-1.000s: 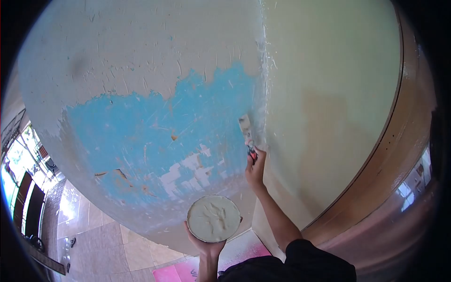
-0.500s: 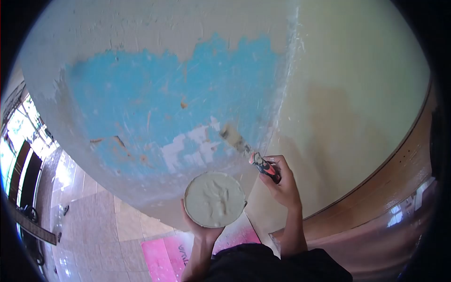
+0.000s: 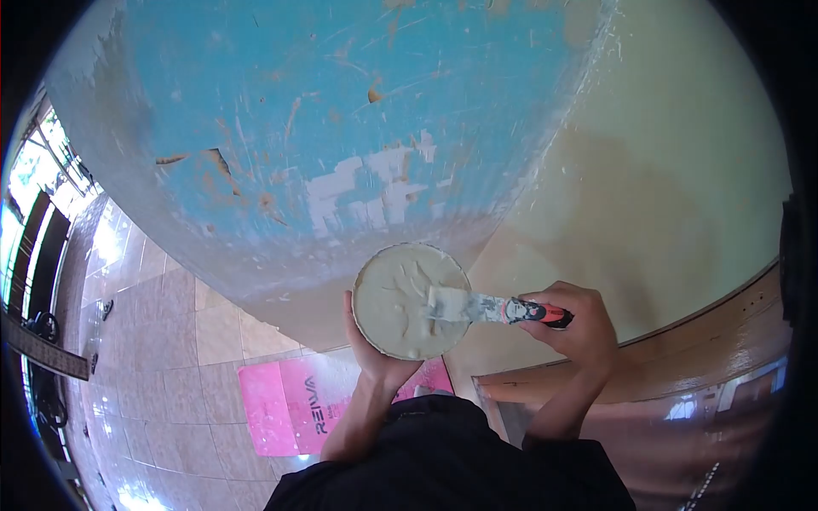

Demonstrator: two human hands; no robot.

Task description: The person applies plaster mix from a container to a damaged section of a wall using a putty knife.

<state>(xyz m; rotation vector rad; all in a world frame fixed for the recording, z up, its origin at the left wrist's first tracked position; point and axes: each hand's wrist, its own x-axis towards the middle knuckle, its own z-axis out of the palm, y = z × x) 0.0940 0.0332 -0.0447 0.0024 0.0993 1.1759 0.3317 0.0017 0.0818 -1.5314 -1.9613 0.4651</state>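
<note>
My left hand point(image 3: 381, 362) is closed around the lower left side of a round tub of pale putty point(image 3: 392, 294), holding it up in front of me. The putty's surface is ridged and lumpy. In my right hand point(image 3: 575, 319) is a putty knife point(image 3: 494, 308) with a red and black handle, gripped in a closed fist. Its smeared blade reaches left over the tub's rim and rests on or in the putty. Behind the tub rises a wall point(image 3: 298, 77) with worn blue paint, chipped spots and whitish patches.
A greenish-cream wall point(image 3: 665, 145) meets the blue one at a corner on the right. Brown wood trim point(image 3: 682, 341) runs low on the right. A pink printed sheet point(image 3: 273, 400) lies on the tiled floor point(image 3: 162, 358), and a bright opening point(image 3: 51, 145) is at far left.
The putty knife has moved from in front of the blue wall down to the tub, its blade now at the putty. My view has tilted downward, and the tub appears higher.
</note>
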